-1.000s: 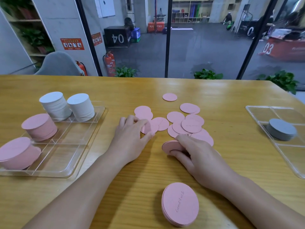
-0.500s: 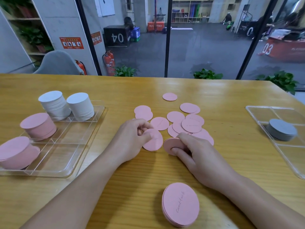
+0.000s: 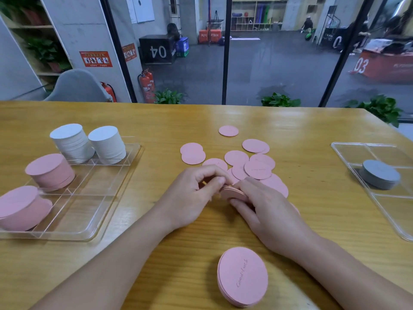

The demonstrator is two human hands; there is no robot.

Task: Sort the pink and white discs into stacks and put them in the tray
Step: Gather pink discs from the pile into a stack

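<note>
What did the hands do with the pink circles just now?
The left hand picked one pink disc off the table and brought it right, onto the small stack that the right hand grips. Both hands now meet at that stack. The tray stacks, loose pink discs and near stack stayed put.

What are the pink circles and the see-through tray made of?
The pink discs look like thin matte card or paper: flat, no shine, one printed with writing. The tray on the left looks like clear hard plastic: you see the table through it, and its edges gleam.
</note>
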